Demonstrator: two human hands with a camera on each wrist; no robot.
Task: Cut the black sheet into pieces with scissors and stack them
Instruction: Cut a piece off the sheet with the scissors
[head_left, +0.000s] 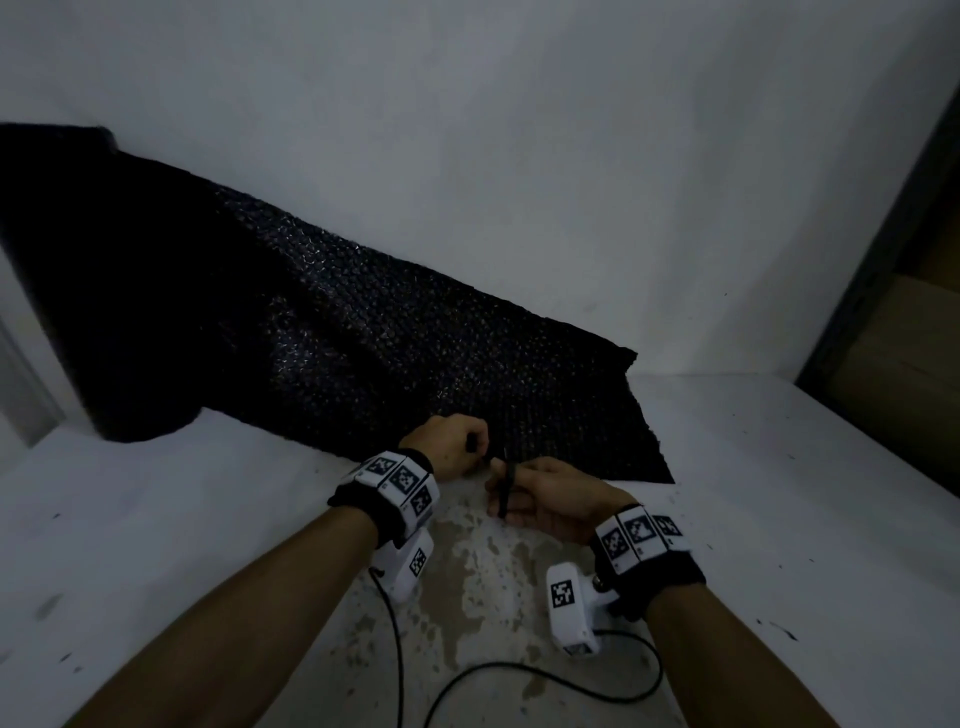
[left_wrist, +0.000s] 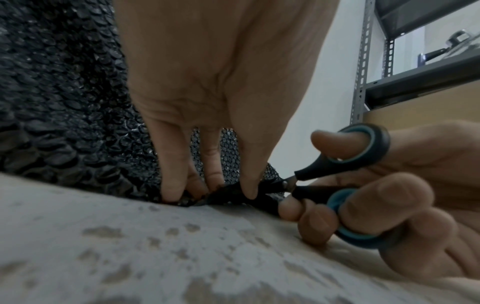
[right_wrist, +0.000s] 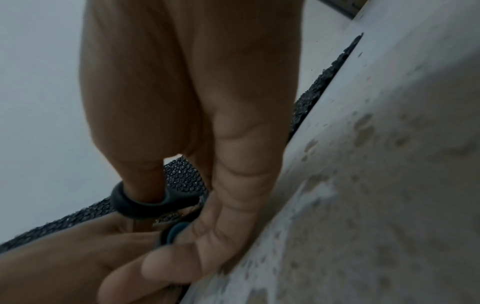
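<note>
Where the black sheet (head_left: 322, 332) meets the bench (head_left: 779, 493), it's a bubble-textured plastic film, glossy dimples catching light, running from a dark rolled mass at upper left of the head view down to a ragged corner at centre right. Its upper part leans on the pale wall (head_left: 519, 130); the lower part lies flat.

Left hand (head_left: 453, 447) at frame centre pinches the sheet's near edge, fingertips (left_wrist: 171, 193) curled down onto it, film bunched under them.

Right hand (head_left: 545, 501) just beside it grips the scissors (left_wrist: 335, 179): black handles with teal inner rings, thumb through the top loop, fingers through the lower one. Blades point at the pinched edge; their tips are hidden behind the left thumb, so whether they're in the film I can't tell.

Bench top is white, matte, with a worn mottled patch near the wrists. Black cable (head_left: 519, 670) loops across the lower centre. Grey slotted-steel shelving (left_wrist: 363, 61) at upper right of the left wrist view.
</note>
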